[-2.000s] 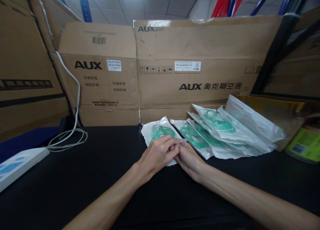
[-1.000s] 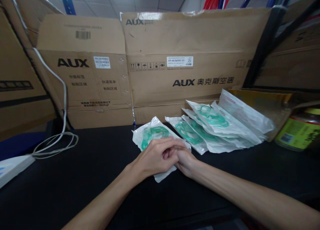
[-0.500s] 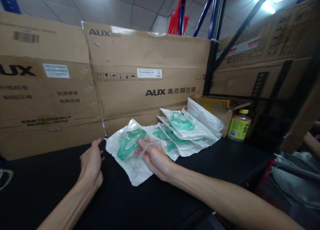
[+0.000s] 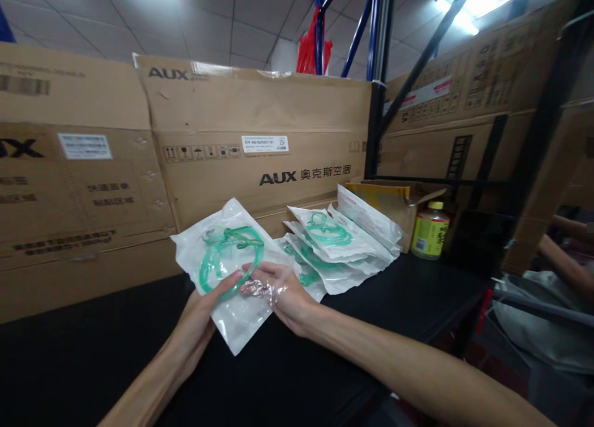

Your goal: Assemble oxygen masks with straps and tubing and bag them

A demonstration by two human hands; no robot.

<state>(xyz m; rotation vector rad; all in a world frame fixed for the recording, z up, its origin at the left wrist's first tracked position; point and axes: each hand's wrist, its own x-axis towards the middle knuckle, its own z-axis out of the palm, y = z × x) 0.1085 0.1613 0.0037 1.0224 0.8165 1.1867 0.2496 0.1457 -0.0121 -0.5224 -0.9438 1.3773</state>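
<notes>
A sealed white pouch (image 4: 218, 254) with green tubing inside is lifted off the black table (image 4: 93, 328). My left hand (image 4: 199, 315) grips its lower edge from underneath, thumb on the front. My right hand (image 4: 283, 294) pinches a crumpled strip of clear film (image 4: 260, 286) at the pouch's right edge. Behind, to the right, a fanned stack of several similar pouches (image 4: 338, 247) lies on the table.
Large AUX cardboard boxes (image 4: 260, 148) stand along the back. A yellow-green jar (image 4: 429, 232) and an open small carton (image 4: 394, 201) sit at the right by a black rack post (image 4: 375, 130). Another person's arm (image 4: 566, 260) shows at far right.
Both hands worked at the pouch on the table, then the left let go briefly. Now both hold the pouch raised, and the view has turned right.
</notes>
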